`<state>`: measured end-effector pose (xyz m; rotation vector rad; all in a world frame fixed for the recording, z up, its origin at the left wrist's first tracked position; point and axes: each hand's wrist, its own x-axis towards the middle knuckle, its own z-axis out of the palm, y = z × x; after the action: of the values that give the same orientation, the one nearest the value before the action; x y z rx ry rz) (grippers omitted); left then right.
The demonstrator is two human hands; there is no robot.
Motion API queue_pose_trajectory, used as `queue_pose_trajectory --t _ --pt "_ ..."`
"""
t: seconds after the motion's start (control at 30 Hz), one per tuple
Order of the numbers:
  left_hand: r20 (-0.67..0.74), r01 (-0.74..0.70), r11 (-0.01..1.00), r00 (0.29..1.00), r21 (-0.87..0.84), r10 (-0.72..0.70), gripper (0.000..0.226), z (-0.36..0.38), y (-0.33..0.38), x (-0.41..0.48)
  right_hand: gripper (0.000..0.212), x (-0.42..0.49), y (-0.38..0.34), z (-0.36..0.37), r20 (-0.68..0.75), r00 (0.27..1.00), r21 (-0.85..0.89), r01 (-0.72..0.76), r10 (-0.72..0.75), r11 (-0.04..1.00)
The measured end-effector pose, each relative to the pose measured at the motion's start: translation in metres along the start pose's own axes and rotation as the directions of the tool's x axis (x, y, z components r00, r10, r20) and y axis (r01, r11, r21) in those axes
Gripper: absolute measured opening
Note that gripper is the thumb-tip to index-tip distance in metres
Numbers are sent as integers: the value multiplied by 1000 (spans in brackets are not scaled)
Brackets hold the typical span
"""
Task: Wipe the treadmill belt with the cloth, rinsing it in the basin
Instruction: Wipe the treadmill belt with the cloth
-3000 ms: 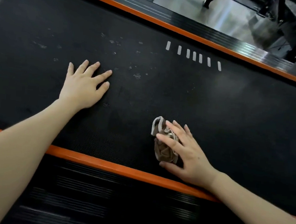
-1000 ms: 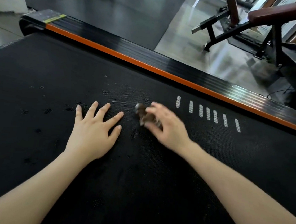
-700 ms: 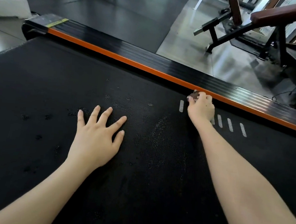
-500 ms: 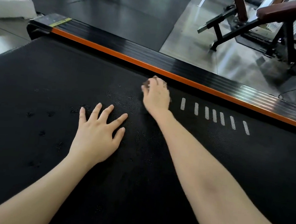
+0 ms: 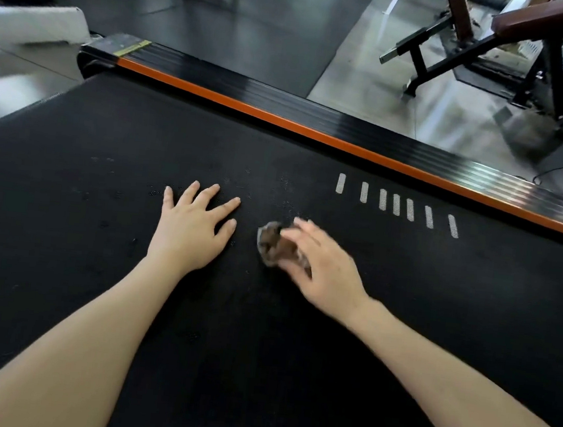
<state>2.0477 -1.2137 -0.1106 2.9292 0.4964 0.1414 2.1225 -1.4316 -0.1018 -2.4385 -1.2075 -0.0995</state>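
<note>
The black treadmill belt (image 5: pixel 109 134) fills most of the view. My left hand (image 5: pixel 191 228) lies flat on it with fingers spread, left of centre. My right hand (image 5: pixel 323 269), blurred by motion, grips a crumpled brown cloth (image 5: pixel 270 243) against the belt just right of the left hand. The cloth sticks out past the fingertips on the left side. Small pale specks mark the belt beyond and left of my left hand. No basin is in view.
An orange-edged black side rail (image 5: pixel 316 127) borders the far side of the belt. A row of white dashes (image 5: pixel 396 203) is printed on the belt near it. Beyond lie a dark floor mat (image 5: pixel 257 21), a weight bench (image 5: pixel 513 39) and a white object (image 5: pixel 33 24).
My right hand has swept the cloth from the far rail back toward me, to just right of the left hand. The left hand has stayed flat in place.
</note>
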Motion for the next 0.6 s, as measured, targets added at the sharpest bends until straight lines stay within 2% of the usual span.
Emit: queue_pose_trajectory --t 0.1,0.17,0.27,0.33,0.5,0.6 --pt "-28 -6 996 1000 -90 4 46 -10 0 -6 45 44 -2 17 -58 961 -21 -272 270 962" --pt "-61 -17 992 998 -122 9 44 -20 -3 -15 43 39 -8 22 -71 951 -35 -305 302 952" --pt "-42 -77 993 996 -88 74 43 -37 -21 -34 40 1 -28 13 -52 968 11 -247 247 969" --pt "-1 -117 992 993 -56 118 44 -46 -41 -48 41 -42 -53 8 -38 987 26 -155 156 988" --pt "108 -128 991 985 -41 132 49 -53 -89 -66 44 -136 -108 -3 138 986 118 74 -91 990" --pt "178 -164 985 969 -42 169 50 -50 -104 -69 44 -110 -101 -1 110 992 72 60 -68 996"
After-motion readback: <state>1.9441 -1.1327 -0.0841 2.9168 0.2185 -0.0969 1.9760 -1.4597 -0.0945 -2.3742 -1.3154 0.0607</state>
